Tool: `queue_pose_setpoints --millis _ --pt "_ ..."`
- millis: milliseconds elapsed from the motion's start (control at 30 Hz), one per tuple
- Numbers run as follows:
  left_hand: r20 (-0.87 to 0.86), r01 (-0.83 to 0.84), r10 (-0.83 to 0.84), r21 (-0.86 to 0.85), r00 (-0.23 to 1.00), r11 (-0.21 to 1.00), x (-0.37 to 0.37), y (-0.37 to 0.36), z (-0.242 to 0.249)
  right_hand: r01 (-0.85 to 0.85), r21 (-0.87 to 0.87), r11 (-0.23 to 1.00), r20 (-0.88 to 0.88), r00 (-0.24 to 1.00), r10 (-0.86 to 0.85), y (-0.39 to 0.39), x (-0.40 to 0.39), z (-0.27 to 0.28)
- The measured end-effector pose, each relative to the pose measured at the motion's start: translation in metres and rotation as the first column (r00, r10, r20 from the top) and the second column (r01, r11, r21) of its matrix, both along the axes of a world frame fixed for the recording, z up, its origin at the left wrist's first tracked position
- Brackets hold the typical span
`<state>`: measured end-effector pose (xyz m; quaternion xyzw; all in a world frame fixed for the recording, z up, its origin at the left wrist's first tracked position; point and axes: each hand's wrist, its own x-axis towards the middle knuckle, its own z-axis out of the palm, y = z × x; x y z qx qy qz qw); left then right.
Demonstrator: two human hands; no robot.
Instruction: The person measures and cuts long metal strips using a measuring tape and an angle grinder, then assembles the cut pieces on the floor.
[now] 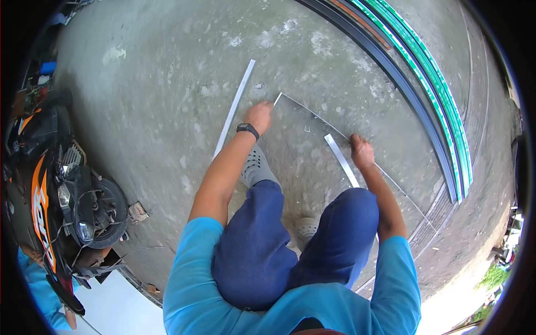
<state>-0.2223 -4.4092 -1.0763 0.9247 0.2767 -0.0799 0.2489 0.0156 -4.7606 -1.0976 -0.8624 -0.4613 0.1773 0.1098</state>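
My left hand (pixel 258 117), with a black watch on its wrist, is closed around the short bent end of a long thin metal strip (pixel 312 113). My right hand (pixel 362 151) pinches the same strip further along, and its far end runs out past my right forearm to the lower right. Just left of my left hand, a silver flat bar (pixel 237 101) lies on the concrete. A second silver bar (pixel 340 159) rests between my knees and my right hand, its lower end hidden by my knee. A tiny bent wire piece (pixel 307 129) is on the floor between my hands.
Long curved-looking profiles lie at the upper right: a black one (pixel 410 92), an orange one (pixel 363 22) and green-wrapped ones (pixel 438 78). A black and orange motorcycle (pixel 42 206) stands at the left. Another person's blue sleeve (pixel 42 293) shows at the lower left.
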Motion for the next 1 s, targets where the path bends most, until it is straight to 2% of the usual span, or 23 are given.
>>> queue_pose_setpoints --millis 167,267,367,467,567,600,667,700,733,767,800,900,933,1000 --pt "0.007 0.003 -0.003 -0.015 1.0 1.0 0.001 -0.004 0.004 0.02 0.012 1.0 -0.024 1.0 -0.019 -0.004 -0.003 -0.004" --pt "-0.171 0.096 -0.109 -0.08 0.979 0.992 0.015 0.01 0.024 0.024 0.0 1.0 -0.033 0.999 -0.024 -0.006 -0.005 -0.005" --pt "-0.26 0.267 -0.264 -0.023 0.929 0.963 0.035 0.04 0.039 0.022 0.012 1.0 -0.034 0.999 -0.021 -0.003 -0.003 -0.003" --pt "-0.348 0.591 -0.512 0.175 0.785 0.788 0.078 0.049 0.073 0.017 0.007 1.0 -0.047 0.999 -0.016 -0.005 -0.003 -0.009" --pt "-0.168 0.616 -0.595 0.135 0.786 0.776 0.117 -0.001 0.074 0.001 -0.066 0.998 -0.063 0.998 -0.005 -0.005 -0.003 -0.005" --pt "-0.076 0.629 -0.626 0.147 0.777 0.763 0.124 -0.022 0.065 0.029 0.0 1.0 -0.049 0.998 -0.029 -0.006 -0.007 -0.011" --pt "-0.081 0.616 -0.61 0.116 0.788 0.78 0.127 -0.049 0.015 0.036 0.006 0.999 -0.083 0.996 -0.035 -0.004 -0.009 -0.002" --pt "-0.167 0.651 -0.629 0.198 0.759 0.733 0.129 -0.052 -0.016 -0.008 0.1 0.995 -0.02 1.0 0.01 -0.011 -0.009 -0.002" --pt "-0.107 0.643 -0.637 0.219 0.763 0.734 0.126 -0.054 -0.021 0.015 0.055 0.998 -0.008 1.0 -0.015 -0.012 -0.012 0.014" --pt "-0.102 0.648 -0.645 0.235 0.758 0.725 0.127 -0.053 -0.02 0.009 0.095 0.995 0.084 0.996 -0.017 -0.016 -0.012 -0.004" --pt "-0.107 0.653 -0.647 0.21 0.755 0.727 0.129 -0.057 -0.006 0.034 0.026 0.999 0.06 0.998 -0.036 -0.022 -0.013 0.001" --pt "-0.148 0.661 -0.646 0.238 0.749 0.711 0.135 -0.055 0.0 0.233 0.037 0.972 0.092 0.967 -0.236 -0.075 -0.012 0.013" --pt "-0.165 0.66 -0.641 0.254 0.749 0.707 0.134 -0.056 -0.003 0.313 -0.037 0.949 0.122 0.944 -0.307 -0.102 -0.009 0.02" --pt "-0.178 0.666 -0.643 0.251 0.745 0.702 0.136 -0.059 -0.003 0.373 0.003 0.928 0.303 0.884 -0.357 -0.173 0.004 0.008"
